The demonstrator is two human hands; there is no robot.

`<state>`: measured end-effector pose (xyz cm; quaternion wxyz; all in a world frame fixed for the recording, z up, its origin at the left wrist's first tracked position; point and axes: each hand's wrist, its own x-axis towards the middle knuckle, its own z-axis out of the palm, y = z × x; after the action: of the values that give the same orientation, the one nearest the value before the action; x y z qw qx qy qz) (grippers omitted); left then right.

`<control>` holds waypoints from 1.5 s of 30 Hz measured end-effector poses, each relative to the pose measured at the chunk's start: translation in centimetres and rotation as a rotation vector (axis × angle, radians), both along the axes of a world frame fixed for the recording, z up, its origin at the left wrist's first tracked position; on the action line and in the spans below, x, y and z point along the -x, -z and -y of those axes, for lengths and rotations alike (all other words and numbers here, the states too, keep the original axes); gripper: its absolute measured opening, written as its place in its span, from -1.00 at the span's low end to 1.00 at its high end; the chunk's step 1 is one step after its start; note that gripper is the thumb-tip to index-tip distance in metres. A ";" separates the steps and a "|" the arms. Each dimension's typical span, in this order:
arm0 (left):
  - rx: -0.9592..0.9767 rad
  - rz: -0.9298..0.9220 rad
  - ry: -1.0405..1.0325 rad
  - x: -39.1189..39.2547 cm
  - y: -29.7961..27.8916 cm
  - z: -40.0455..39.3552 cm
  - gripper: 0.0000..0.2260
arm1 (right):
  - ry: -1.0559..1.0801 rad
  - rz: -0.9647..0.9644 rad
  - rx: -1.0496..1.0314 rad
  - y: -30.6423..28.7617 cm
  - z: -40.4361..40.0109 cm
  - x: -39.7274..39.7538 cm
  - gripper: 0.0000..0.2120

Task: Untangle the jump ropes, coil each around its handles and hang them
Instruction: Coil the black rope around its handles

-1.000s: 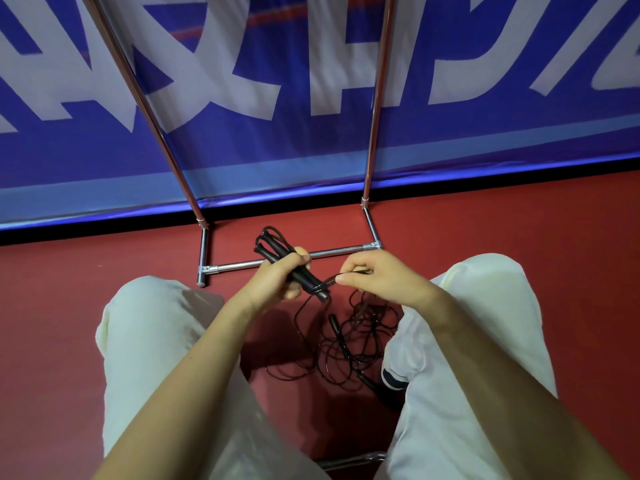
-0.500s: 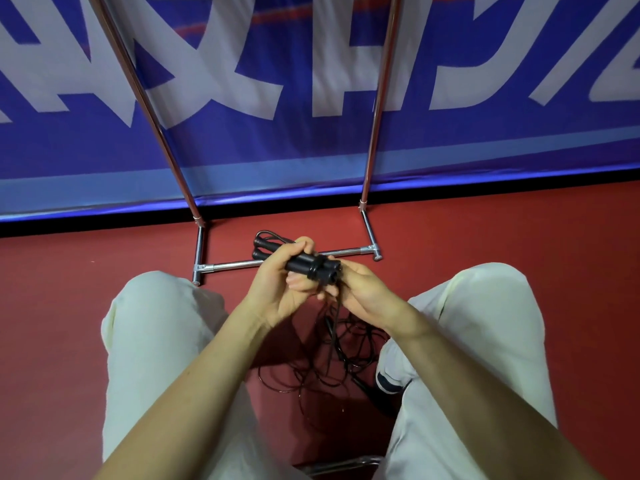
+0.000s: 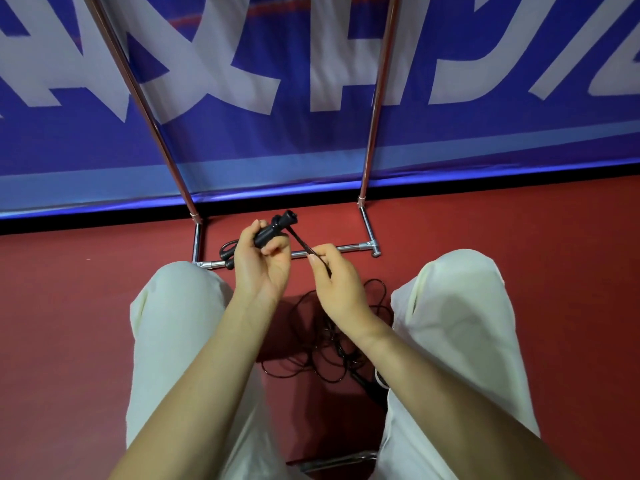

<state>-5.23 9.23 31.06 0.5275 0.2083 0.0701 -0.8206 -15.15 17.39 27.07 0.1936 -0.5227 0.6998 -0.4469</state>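
Head view, seated person, both knees in pale trousers (image 3: pixel 180 327) framing the work area.

Left hand (image 3: pixel 263 268): fingers curled round the black handles (image 3: pixel 273 229) of 1 jump rope, held above the floor in front of the knees. The handles point up and to the right, their end caps clear of the fist. A short loop of cord (image 3: pixel 228 249) sticks out on the left of the fist, just above the rack's base bar.

Right hand (image 3: pixel 337 285): thumb and forefinger pinch a black cord strand (image 3: pixel 300 241) that runs taut up and left to the handles. The other fingers are loosely curled; I cannot tell whether they also touch the cord.

Remaining rope: a loose tangle of black cord (image 3: pixel 329 344) lies on the red floor (image 3: pixel 69 323) between the knees, partly hidden under the right forearm. A dark handle-like piece shows at its lower right edge, next to the right leg; detail too dim to confirm.

Rack: chrome frame (image 3: pixel 332 249) with 2 uprights rising out of view and a low crossbar on the floor, just beyond the hands. Nothing of its hanging bar is in frame.

Background: blue banner (image 3: pixel 450 140) with large white lettering, standing along the floor's far edge.
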 end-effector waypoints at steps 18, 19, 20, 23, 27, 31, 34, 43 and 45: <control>0.417 0.892 0.051 2.2 1.7 -1.4 -0.82 | -0.032 0.275 -0.435 -0.2 -0.4 -0.3 -0.68; 0.508 1.044 0.068 2.3 2.2 -1.4 -0.83 | -0.044 0.351 -0.461 -0.7 -0.6 -0.3 -0.68; 0.607 1.173 0.085 2.3 2.7 -1.4 -0.86 | -0.073 0.364 -0.471 -1.0 -0.8 -0.2 -0.67; 0.878 1.409 0.140 2.0 3.7 -1.4 -0.93 | -0.185 0.224 -0.480 -1.5 -1.2 0.5 -0.63; 1.126 1.818 0.350 0.9 5.0 -1.9 -0.78 | -0.270 -0.075 -0.455 -1.6 -1.9 1.6 -0.88; 0.978 1.790 0.546 -0.2 6.0 -1.7 -0.74 | -0.253 -0.515 -0.322 -1.7 -2.8 2.5 -0.82; 0.945 1.706 0.655 -1.2 6.5 -1.3 -0.71 | -0.294 -0.677 -0.281 -1.3 -2.8 3.0 -0.76; 0.742 1.055 0.925 -2.3 4.0 -2.3 -0.85 | -0.337 0.281 -0.345 -1.7 -2.2 5.8 -0.88; 0.673 0.849 0.899 -2.0 3.3 -2.7 -0.84 | -0.380 0.417 -0.374 -2.3 -2.3 6.4 -0.83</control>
<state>-3.18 11.90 27.73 0.1546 0.3450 -0.4925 -0.7839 -21.59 19.67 29.35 0.5049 -0.4967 0.6049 -0.3639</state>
